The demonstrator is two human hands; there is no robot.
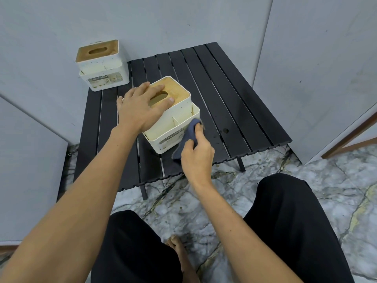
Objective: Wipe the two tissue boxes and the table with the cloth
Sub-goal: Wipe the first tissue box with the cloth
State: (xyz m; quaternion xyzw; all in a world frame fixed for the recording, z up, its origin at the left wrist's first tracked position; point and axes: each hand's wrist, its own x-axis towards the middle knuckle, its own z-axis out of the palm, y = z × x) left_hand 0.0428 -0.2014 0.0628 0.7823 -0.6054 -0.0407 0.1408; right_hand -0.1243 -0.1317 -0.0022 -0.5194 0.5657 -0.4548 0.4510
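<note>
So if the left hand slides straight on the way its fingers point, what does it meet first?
Probably nothing: the left hand lies on the near tissue box, fingers pointing right along its wooden lid; beyond is bare table, though depth is unclear.

I see two white tissue boxes with tan wooden lids, each with an oval slot. The near tissue box (173, 117) stands upright mid-bench, its front caddy compartments open, a label on its front. A dark blue cloth (188, 137) lies bunched against its front right corner. The far tissue box (103, 67) stands upright at the black slatted bench's (234, 103) far-left corner.
</note>
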